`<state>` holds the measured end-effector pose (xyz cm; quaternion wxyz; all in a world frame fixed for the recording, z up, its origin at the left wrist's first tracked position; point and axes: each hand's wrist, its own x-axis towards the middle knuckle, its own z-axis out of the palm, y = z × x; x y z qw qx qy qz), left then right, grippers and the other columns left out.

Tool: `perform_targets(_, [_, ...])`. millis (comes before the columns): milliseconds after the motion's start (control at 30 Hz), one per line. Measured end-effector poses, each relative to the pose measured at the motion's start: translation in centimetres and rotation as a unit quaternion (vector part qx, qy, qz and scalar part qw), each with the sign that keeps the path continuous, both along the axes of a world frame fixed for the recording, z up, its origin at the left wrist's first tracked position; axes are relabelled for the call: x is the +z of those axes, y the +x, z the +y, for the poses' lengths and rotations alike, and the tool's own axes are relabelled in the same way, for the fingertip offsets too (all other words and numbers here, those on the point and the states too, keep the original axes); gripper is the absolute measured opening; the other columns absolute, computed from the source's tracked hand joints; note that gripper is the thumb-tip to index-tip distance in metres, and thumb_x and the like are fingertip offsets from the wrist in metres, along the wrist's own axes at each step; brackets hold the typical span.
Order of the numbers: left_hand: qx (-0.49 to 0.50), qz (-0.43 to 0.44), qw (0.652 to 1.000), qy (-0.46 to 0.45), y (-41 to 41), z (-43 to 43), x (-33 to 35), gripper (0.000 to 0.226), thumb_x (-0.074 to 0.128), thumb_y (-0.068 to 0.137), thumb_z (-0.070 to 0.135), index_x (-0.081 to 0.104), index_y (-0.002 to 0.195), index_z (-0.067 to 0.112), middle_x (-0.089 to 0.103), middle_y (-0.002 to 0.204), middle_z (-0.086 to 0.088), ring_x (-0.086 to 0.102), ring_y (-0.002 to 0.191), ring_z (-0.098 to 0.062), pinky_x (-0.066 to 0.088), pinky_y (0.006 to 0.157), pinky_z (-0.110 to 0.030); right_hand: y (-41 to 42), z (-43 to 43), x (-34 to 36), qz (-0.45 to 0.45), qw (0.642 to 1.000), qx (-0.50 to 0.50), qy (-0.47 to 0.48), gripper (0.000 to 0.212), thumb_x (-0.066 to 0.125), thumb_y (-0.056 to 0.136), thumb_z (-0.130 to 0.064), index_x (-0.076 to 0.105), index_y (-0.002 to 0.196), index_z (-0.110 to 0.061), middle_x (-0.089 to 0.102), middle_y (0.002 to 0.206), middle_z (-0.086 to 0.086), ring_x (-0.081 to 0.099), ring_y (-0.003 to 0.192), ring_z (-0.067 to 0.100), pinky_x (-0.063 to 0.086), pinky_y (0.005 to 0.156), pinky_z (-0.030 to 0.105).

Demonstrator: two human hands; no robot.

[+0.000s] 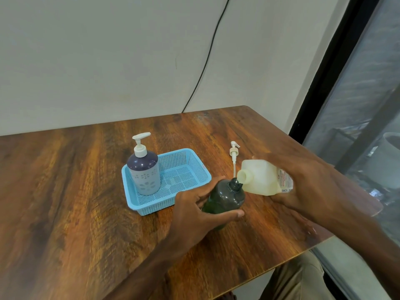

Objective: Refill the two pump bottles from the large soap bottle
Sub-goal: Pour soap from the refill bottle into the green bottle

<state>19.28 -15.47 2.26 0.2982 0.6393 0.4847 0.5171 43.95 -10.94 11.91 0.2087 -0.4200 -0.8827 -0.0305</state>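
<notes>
Head view: I see my left hand (194, 210) wrapped around the dark green pump bottle (224, 199), thumb across its near side and fingers curled behind, so most of its lower body is hidden. The bottle stands on the worktop (75, 191) with its pump removed and its black neck open. My right hand (303, 187) grips the large soap bottle (263, 177) from behind and tips it nearly level, its open spout just above the green bottle's neck. The hand covers the rear of the soap bottle and part of its label, whose red print is too small to read. I cannot tell whether soap is flowing at the spout. The loose white pump (234, 153) lies on the worktop beyond the spout; its tube end is hidden behind the spout. The purple pump bottle (144, 169) stands upright, pump fitted, in the left end of the blue basket (190, 169). My right forearm is cut off by the frame edge.
</notes>
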Motion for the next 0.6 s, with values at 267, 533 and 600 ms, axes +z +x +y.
perform_targets(267, [0.004,0.003,1.0,-0.004,0.01,0.06,-0.01,0.074,0.095,0.065,0.041,0.061,0.13,0.036,0.067,0.115,0.04,0.066,0.116,0.009,0.056,0.092,-0.014,-0.02,0.11,0.05,-0.005,1.0,0.003,0.0,0.08,0.093,0.064,-0.027,0.058,0.137,-0.028,0.067,0.126,-0.008,0.055,0.115,0.007,0.03,0.086,0.011])
perform_targets(533, [0.007,0.003,1.0,-0.004,0.06,0.03,-0.04,0.076,0.095,0.065,0.043,0.061,0.132,0.034,0.067,0.117,0.039,0.065,0.117,0.009,0.056,0.094,-0.015,0.31,0.59,-0.37,-0.007,1.0,-0.005,-0.014,0.08,0.091,0.069,-0.029,0.054,0.14,-0.03,0.063,0.134,-0.004,0.057,0.125,0.021,0.044,0.094,0.034])
perform_targets(600, [0.009,0.005,1.0,-0.005,0.08,0.04,-0.07,0.077,0.095,0.066,0.045,0.061,0.134,0.033,0.069,0.122,0.031,0.065,0.117,0.008,0.057,0.094,-0.017,0.33,0.66,-0.38,-0.005,1.0,-0.011,-0.018,0.081,0.091,0.069,-0.028,0.053,0.14,-0.03,0.063,0.135,-0.004,0.056,0.127,0.022,0.044,0.095,0.037])
